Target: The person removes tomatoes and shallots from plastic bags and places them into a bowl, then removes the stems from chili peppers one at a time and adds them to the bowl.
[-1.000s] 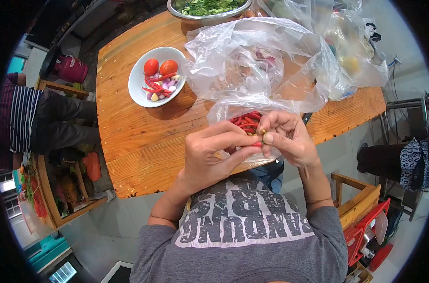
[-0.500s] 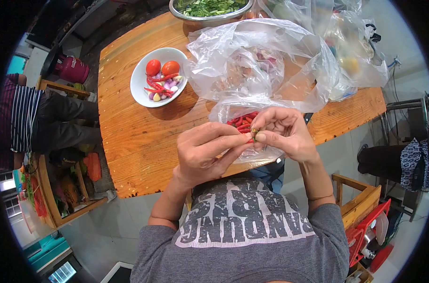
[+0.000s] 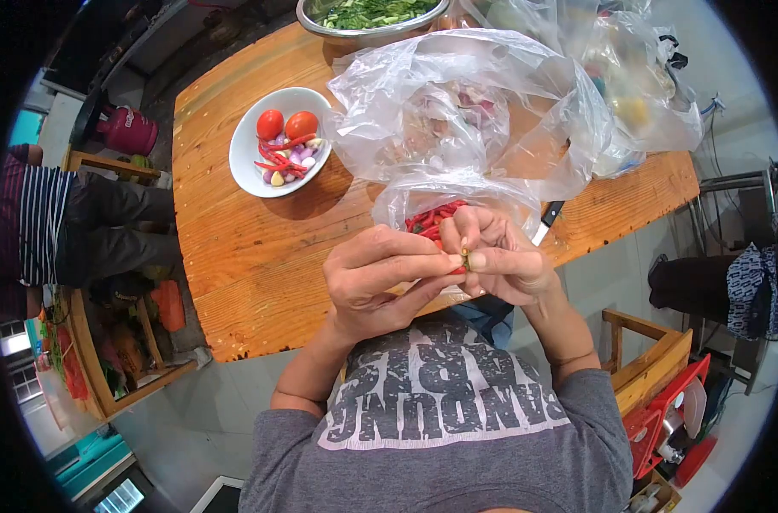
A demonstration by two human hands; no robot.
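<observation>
My left hand (image 3: pixel 387 278) is closed, thumb and fingertips pinching a small red chili pepper (image 3: pixel 460 270). At the chili's greenish stem end, the thumb and forefinger of my right hand (image 3: pixel 507 261) pinch too, so the two hands meet. Most of the chili is hidden by fingers. Just beyond my hands, more red chilies (image 3: pixel 432 218) lie in an open clear plastic bag (image 3: pixel 393 203). A white bowl (image 3: pixel 238 162) to the left holds two tomatoes (image 3: pixel 285 126), red chilies, shallots and garlic cloves.
A knife (image 3: pixel 549 220) lies on the wooden table (image 3: pixel 244 265) beyond my right hand. Large plastic bags (image 3: pixel 372 85) with onions cover the middle. A metal bowl (image 3: pixel 376 34) of chopped greens stands at the far edge. Two people (image 3: pixel 107 209) stand off to the sides.
Both hands keep their pinch on the chili, with the right fingers shifted slightly at the stem. The knife beside the bag shows more now. The view has shifted slightly.
</observation>
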